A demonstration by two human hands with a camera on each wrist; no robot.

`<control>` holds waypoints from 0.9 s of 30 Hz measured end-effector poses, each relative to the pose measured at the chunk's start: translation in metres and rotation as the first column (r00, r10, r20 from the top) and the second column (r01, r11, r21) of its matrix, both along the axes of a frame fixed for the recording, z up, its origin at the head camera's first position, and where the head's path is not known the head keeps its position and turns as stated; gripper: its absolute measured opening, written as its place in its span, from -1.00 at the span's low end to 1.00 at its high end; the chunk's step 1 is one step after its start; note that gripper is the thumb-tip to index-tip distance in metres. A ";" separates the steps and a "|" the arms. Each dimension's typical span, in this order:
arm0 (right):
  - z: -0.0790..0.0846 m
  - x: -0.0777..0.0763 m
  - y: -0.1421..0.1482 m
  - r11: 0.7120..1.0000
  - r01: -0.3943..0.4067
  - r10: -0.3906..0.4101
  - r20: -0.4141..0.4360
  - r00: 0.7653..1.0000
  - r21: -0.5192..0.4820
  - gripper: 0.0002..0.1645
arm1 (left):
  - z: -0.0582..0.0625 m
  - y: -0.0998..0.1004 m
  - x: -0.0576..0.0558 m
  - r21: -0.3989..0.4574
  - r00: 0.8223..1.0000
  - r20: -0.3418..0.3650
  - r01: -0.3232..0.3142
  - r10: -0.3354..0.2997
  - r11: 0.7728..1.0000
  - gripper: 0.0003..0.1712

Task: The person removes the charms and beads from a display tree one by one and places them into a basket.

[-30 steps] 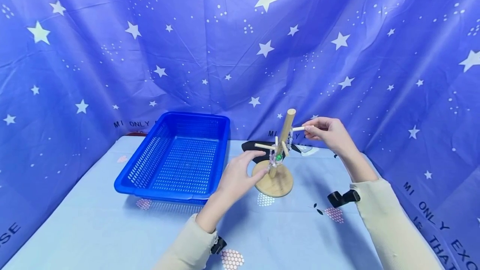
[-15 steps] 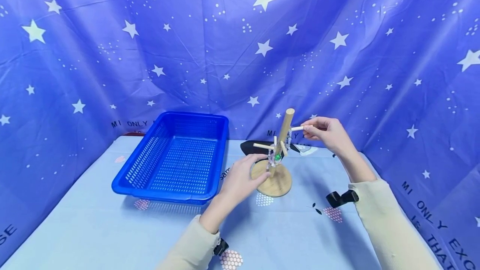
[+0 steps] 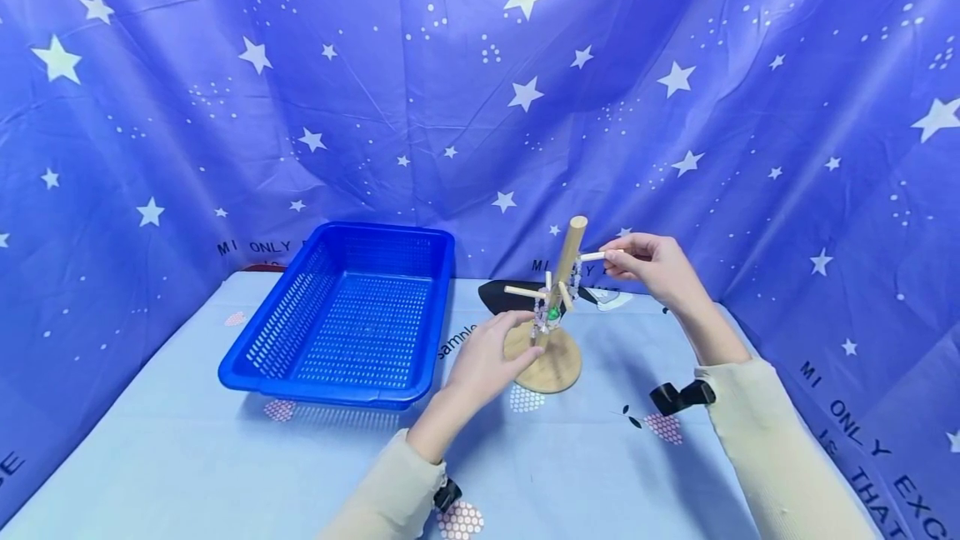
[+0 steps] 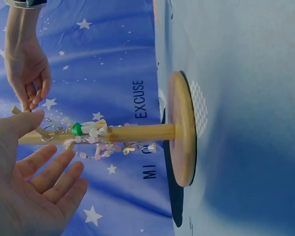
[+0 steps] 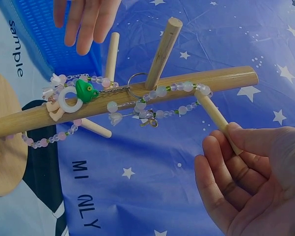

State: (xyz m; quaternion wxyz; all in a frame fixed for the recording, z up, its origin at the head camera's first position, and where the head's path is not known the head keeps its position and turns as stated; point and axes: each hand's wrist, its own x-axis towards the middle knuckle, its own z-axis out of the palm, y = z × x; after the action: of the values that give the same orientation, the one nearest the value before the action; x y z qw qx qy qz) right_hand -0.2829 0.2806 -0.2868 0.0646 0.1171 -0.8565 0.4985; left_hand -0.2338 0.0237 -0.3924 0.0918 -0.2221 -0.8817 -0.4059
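Note:
A wooden peg stand (image 3: pixel 574 240) with a round base rises upright from the table. My right hand (image 3: pixel 651 265) pinches the end of its upper right peg (image 5: pixel 216 114) between thumb and fingers. From that peg hangs a bracelet of pale beads (image 5: pixel 182 109). Another peg bears a keychain with a green frog-like head (image 5: pixel 86 91) and a white ring. Pink and clear bead bracelets (image 5: pixel 41 142) hang on the lower pegs. Beside the stand's left side, my left hand (image 3: pixel 491 361) has its thumb and fingers spread, fingertips close to the hanging beads.
A blue perforated plastic basket (image 3: pixel 442 315) sits left of the stand. The table carries a light blue cloth (image 3: pixel 540 473) with printed patterns. Behind it and along the sides hangs a blue star-printed curtain (image 3: pixel 420 107).
My left hand has moved slightly right, closer to the stand and its beads. The right hand keeps its pinch on the peg. The head view has shifted a little.

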 end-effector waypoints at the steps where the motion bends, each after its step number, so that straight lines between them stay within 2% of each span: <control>1: 0.000 0.000 0.000 1.000 -0.001 0.001 0.001 1.000 -0.002 -0.60 | -0.001 0.001 0.000 0.001 1.000 0.003 0.000 0.000 1.000 -0.42; 17: 0.001 0.003 -0.002 1.000 0.004 -0.004 0.006 1.000 -0.001 -0.60 | -0.014 0.011 -0.008 0.040 0.997 0.068 0.017 -0.019 0.999 -0.29; 27: 0.000 0.003 -0.002 1.000 -0.010 0.010 0.000 1.000 -0.015 -0.59 | -0.019 0.016 -0.012 0.093 0.993 0.107 0.032 -0.042 0.995 -0.32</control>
State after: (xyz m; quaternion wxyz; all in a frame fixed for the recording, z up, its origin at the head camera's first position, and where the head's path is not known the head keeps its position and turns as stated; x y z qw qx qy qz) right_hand -0.2795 0.2787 -0.2865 0.0627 0.1210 -0.8521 0.5053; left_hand -0.2460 0.0396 -0.4116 0.0463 -0.2114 -0.8617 -0.4590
